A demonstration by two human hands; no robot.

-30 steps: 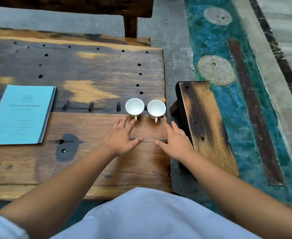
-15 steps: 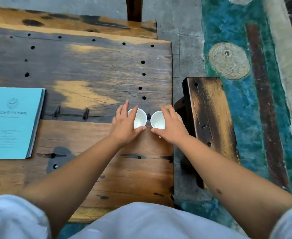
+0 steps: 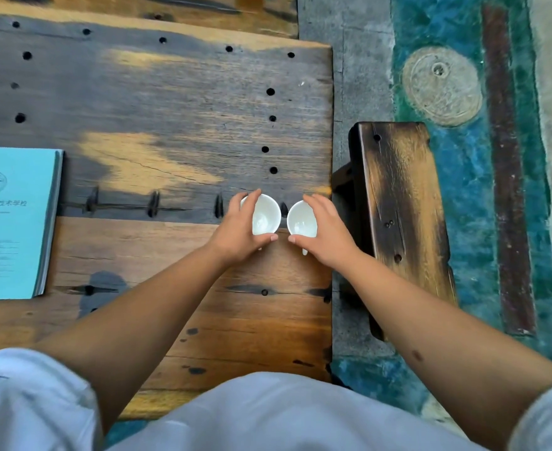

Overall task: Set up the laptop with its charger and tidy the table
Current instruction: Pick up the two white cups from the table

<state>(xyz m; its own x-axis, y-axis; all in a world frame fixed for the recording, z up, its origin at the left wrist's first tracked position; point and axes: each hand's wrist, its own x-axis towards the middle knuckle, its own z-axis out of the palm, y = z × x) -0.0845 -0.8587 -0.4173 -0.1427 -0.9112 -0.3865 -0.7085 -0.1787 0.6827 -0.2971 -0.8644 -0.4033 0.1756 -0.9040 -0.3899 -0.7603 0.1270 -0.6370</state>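
Change: since a second ago we see both hands gone forward from the bare wood onto the two cups; half a second ago they were already at the rims, and now they wrap further round.
Left hand (image 3: pixel 239 231): its fingers (image 3: pixel 250 199) curl over the far rim of the left cup (image 3: pixel 266 214), thumb at the near rim, gripping it.
Right hand (image 3: pixel 328 234): its fingers curl round the outer side of the right cup (image 3: pixel 300 221), thumb under the near rim.
Cups: white, upright, mouths open, side by side and just apart, near the right edge of the desk (image 3: pixel 170 102).
Booklet (image 3: pixel 11 222): teal, flat at the left edge, well apart from the cups.
Bench (image 3: pixel 401 206): dark wood, just right of the desk.
Laptop, charger: we see neither.
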